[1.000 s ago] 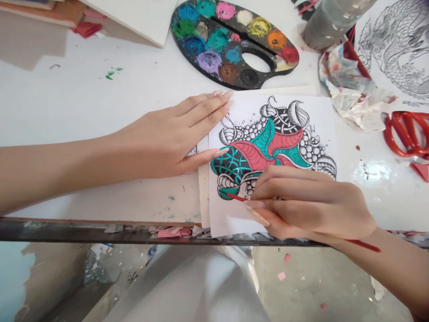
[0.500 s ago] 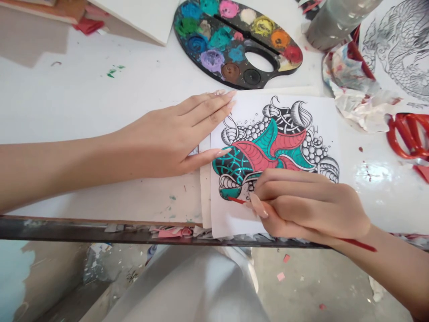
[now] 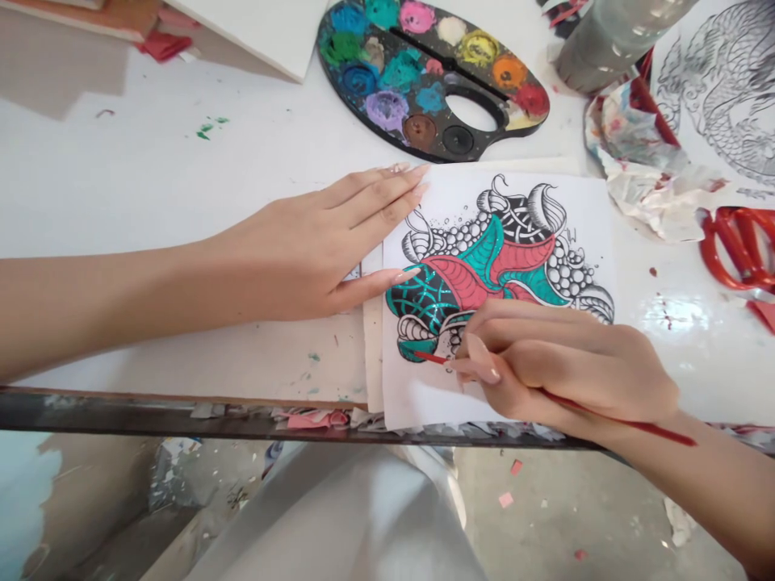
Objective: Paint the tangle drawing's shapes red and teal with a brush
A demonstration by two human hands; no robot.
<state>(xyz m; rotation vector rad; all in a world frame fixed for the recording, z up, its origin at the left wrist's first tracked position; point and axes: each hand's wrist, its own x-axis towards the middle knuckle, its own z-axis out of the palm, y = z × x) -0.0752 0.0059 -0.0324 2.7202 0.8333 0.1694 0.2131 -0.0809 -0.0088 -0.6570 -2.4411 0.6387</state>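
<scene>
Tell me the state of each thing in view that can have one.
Drawing: partly coloured, flat.
Paintbrush: held, tip on the drawing.
Right hand: closed around the paintbrush.
Left hand: open, resting on the drawing.
Palette: loaded with paints, smeared.
Tissue: crumpled, stained.
Dragon picture: uncoloured where visible.
Scissors: blades hidden, state unclear.
Clear container: upright, top cropped.
Table: paint-spotted.

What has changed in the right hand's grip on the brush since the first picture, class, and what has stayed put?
The right hand has shifted its grip: the thumb has moved upward in the picture, and more of the brush handle shows below the hand. Nothing was picked up or let go. The left hand stays on the drawing's left side; the palette remains behind it.
</scene>
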